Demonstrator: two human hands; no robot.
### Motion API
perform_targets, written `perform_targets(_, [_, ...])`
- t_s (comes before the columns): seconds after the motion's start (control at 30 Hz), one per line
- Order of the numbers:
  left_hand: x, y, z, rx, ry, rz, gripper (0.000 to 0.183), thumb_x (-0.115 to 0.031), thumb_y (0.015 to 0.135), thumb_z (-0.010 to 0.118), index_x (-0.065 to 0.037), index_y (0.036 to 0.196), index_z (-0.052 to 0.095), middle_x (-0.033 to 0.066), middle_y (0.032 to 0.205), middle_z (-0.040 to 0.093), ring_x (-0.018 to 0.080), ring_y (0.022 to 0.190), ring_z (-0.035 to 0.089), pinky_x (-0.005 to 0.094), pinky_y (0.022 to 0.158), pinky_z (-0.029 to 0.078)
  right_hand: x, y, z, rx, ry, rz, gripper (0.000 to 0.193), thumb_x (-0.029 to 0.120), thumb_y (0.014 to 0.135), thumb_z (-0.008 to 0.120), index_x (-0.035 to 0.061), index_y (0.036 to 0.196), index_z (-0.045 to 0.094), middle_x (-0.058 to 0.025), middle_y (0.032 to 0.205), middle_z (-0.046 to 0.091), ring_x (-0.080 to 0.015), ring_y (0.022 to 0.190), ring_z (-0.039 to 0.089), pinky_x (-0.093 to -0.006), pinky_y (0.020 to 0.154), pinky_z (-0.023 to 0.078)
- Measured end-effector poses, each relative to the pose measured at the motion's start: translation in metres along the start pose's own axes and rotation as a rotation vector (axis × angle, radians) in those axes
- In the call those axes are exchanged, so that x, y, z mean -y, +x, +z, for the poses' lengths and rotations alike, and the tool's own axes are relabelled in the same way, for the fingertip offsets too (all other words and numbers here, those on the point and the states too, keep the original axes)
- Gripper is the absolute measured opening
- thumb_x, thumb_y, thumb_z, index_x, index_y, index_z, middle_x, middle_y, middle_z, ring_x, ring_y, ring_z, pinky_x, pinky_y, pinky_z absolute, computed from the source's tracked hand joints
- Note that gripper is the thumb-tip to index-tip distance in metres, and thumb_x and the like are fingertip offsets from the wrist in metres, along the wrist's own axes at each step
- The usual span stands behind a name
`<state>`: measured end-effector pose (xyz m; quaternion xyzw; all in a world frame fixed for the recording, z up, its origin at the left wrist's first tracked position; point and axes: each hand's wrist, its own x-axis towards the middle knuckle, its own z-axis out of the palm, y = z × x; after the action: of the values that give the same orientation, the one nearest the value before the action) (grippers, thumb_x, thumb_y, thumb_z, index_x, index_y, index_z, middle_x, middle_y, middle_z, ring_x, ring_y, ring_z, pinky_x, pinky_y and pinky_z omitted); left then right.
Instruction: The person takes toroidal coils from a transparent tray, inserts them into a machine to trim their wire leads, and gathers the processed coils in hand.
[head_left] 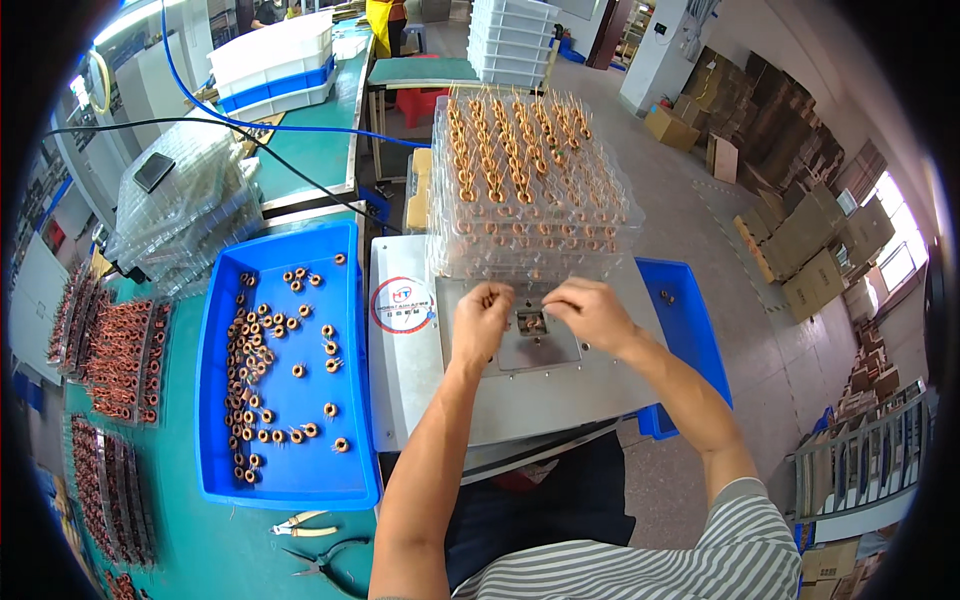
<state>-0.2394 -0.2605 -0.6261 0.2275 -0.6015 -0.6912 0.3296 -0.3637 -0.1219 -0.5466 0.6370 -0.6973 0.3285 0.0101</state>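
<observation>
My left hand [484,318] is closed, its thumb and fingertips pinched together above a grey metal machine top [410,370]. Opposite it, my right hand [592,314] has its fingers pressed together in a pinch too. What either pinch holds, if anything, is too small to make out. Between the hands, a small copper-wound ring coil [533,324] appears to sit in a dark square opening of the machine's plate [540,356]. Just beyond my hands stands a stack of clear plastic trays [610,215], its top tray bearing rows of copper coils [515,150].
At left, a blue bin [320,480] holds many loose ring coils. Another blue bin [690,320] is at the machine's right. Pliers [325,568] and cutters [303,525] lie on the green table [200,520]. Cables [300,128] cross ahead. Coil-filled trays [125,360] stand far left.
</observation>
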Motion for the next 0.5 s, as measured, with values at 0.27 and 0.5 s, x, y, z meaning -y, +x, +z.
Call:
perform_targets(0.27, [0.008,-0.011,0.016,0.151,0.776,0.406,0.023,-0.021,0.081,0.070,-0.011,0.102,0.065,0.0116,0.097,0.061,0.0341,0.080,0.065,0.0443,0.068,0.053,-0.048,0.096,-0.105,-0.427,-0.180,0.174,0.018,0.016,0.083,0.069,0.0023,0.095,0.068,-0.0122,0.089,0.070,-0.0246,0.079,0.068,-0.0338,0.071,0.052])
perform_targets(0.5, [-0.002,-0.010,0.026,0.206,0.979,0.295,0.017,-0.023,0.085,0.063,-0.014,0.100,0.067,0.0101,0.097,0.060,0.0342,0.081,0.064,0.0444,0.068,0.053,-0.138,0.197,-0.121,-0.385,-0.371,0.488,0.027,0.028,0.076,0.074,0.0063,0.091,0.073,-0.0137,0.092,0.072,-0.0273,0.087,0.069,-0.0380,0.079,0.053])
